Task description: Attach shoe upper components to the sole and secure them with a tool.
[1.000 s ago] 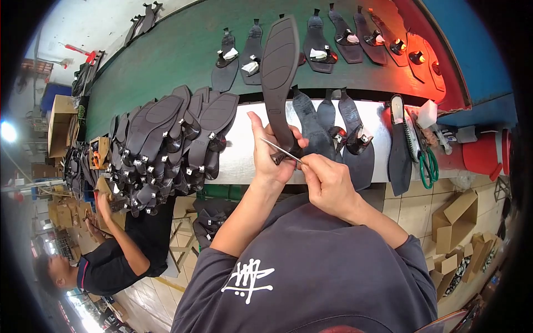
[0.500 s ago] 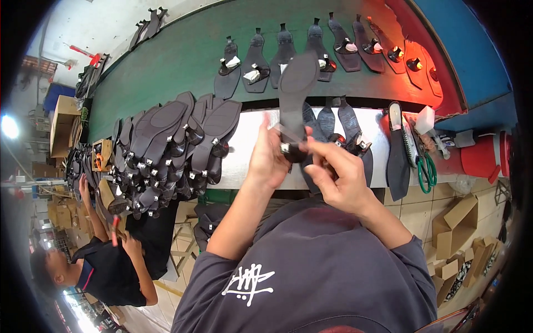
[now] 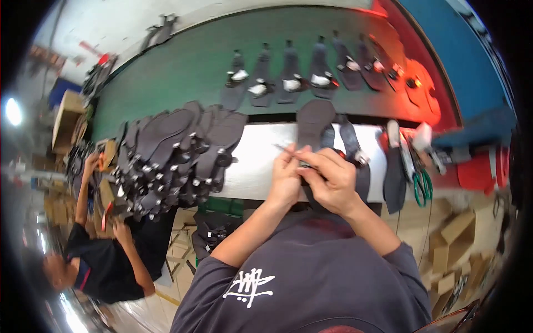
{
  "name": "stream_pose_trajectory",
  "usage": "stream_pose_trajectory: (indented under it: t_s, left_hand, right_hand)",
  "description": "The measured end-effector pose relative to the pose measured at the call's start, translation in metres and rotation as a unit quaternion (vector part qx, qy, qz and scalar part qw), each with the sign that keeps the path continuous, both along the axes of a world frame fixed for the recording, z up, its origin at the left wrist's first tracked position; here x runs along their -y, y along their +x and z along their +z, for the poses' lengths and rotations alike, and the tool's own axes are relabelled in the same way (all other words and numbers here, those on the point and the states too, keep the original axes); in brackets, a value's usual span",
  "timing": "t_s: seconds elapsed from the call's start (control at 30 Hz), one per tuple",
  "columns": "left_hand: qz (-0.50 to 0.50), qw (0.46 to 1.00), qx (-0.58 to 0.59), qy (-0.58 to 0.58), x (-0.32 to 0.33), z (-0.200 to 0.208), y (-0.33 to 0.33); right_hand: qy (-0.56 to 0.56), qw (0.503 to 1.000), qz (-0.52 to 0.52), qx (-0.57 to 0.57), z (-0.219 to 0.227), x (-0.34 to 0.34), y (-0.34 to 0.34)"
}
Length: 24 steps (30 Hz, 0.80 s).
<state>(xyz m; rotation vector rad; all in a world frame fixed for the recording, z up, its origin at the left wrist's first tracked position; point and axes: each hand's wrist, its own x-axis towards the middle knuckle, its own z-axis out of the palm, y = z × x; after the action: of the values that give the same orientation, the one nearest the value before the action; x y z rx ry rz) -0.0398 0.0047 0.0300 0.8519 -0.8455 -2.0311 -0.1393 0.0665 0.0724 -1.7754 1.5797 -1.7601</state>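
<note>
My left hand (image 3: pixel 286 180) and my right hand (image 3: pixel 333 176) meet above the near edge of the metal strip of the workbench. The fingertips of both are pinched together. A thin pointed strip (image 3: pixel 281 147) sticks out at the left fingertips; its kind is too blurred to tell. What the right fingers pinch is hidden. Just beyond the hands is a black sandal sole (image 3: pixel 315 121), its broad end pointing away from me. Its lower part is covered by my hands, so I cannot tell whether it rests on the metal or is held.
On the green belt (image 3: pixel 183 58) stands a row of black sandals (image 3: pixel 289 72), several with white wads under their straps; orange light falls on its right end. A sandal pile (image 3: pixel 172 150) lies left. Green-handled scissors (image 3: pixel 423 188) lie right. A co-worker (image 3: pixel 105 261) is at left.
The sandal sole was raised in my left hand over the belt's edge; now it is lower and nearer. My hands have come together. The view has shifted slightly.
</note>
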Motion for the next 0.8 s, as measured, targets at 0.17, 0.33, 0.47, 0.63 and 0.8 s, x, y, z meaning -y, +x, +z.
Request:
stream_pose_trajectory:
  t_s: [0.17, 0.33, 0.47, 0.63, 0.8]
  left_hand:
    - [-0.053, 0.98, 0.078, -0.177, 0.038, 0.02, 0.033]
    - [0.115, 0.91, 0.271, -0.292, 0.103, 0.089, 0.141]
    - [0.235, 0.857, 0.325, -0.324, 0.13, 0.15, 0.233]
    - [0.259, 0.729, 0.545, -0.324, 0.177, 0.153, 0.363]
    - [0.315, 0.709, 0.512, -0.368, 0.187, 0.146, 0.348]
  right_hand:
    - [0.124, 0.991, 0.007, 0.046, 0.016, -0.008, -0.006]
    - [0.109, 0.983, -0.118, -0.094, 0.005, -0.029, -0.076]
    - [0.195, 0.972, -0.111, 0.071, -0.02, -0.047, -0.118]
    - [0.171, 0.974, -0.147, 0.009, -0.047, -0.062, -0.157]
    - [0.22, 0.945, -0.239, -0.043, -0.054, -0.072, -0.165]
